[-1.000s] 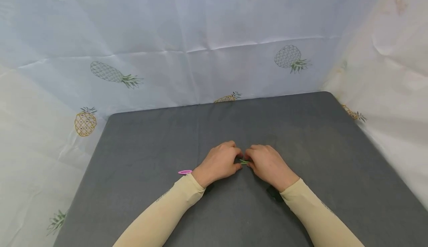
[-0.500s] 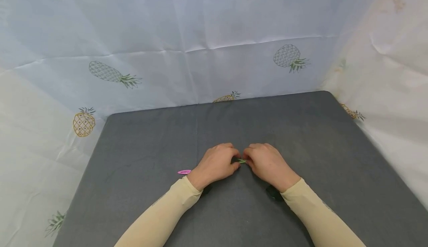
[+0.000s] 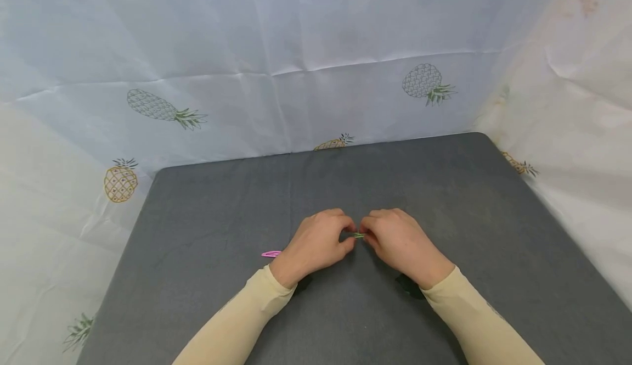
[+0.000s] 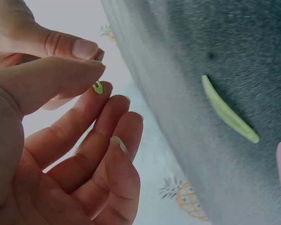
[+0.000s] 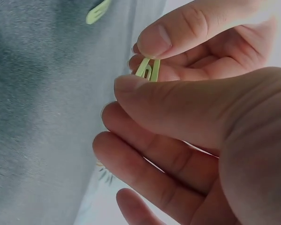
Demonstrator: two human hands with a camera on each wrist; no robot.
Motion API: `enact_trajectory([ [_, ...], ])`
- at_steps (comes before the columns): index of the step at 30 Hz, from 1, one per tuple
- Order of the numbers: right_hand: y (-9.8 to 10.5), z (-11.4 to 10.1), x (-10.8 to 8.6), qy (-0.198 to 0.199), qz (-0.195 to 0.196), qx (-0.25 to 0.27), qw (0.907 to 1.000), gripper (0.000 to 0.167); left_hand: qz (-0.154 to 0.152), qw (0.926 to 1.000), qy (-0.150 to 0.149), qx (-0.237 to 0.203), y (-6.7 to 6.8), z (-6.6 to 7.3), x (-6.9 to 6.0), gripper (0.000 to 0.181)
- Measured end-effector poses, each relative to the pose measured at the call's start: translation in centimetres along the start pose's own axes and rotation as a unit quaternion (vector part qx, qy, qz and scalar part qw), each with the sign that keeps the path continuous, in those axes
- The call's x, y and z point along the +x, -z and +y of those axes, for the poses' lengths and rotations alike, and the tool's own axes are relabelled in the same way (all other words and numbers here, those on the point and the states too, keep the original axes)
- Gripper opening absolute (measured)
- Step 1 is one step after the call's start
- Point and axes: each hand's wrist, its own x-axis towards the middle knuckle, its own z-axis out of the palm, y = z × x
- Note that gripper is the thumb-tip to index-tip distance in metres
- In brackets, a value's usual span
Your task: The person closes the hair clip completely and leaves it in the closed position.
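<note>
A small light-green snap hair clip [image 5: 155,69] is held between my two hands, above the dark table. My left hand [image 3: 316,244] pinches one end between thumb and forefinger. The opposite end is pinched by my right hand [image 3: 402,247]. In the right wrist view the clip's frame and inner tongue show between the two thumbs; its ends are covered by fingertips. A second green hair clip [image 4: 229,115] lies on the table in the left wrist view. Beside my left wrist lies a pink hair clip [image 3: 271,253], partly hidden by the wrist in the head view.
The dark grey table [image 3: 222,206] stretches out around both hands. Behind it hangs a pale curtain [image 3: 276,30] with printed pineapples, meeting the table's far edge. More pale cloth [image 3: 582,123] flanks the right side.
Both hands stay nearly in place, fingertips together. The green hair clip's two arms looked more spread earlier and now appear closer together. The pink clip has not moved.
</note>
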Motion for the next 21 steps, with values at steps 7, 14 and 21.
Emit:
enact_trajectory([
  [7,0.9,-0.3,0.0,0.023,0.001,0.012,0.9997,0.017,0.013,0.9998,-0.012,-0.01,1.5,0.3,-0.7,0.008],
  [14,1.4,-0.6,0.0,0.032,0.0,0.006,0.9995,0.017,0.013,0.9996,-0.019,-0.018,2.1,0.5,-1.1,0.006],
  [21,1.6,-0.5,-0.1,0.029,-0.007,0.015,0.9994,0.019,0.014,0.9995,-0.024,-0.018,2.2,0.7,-1.3,0.006],
])
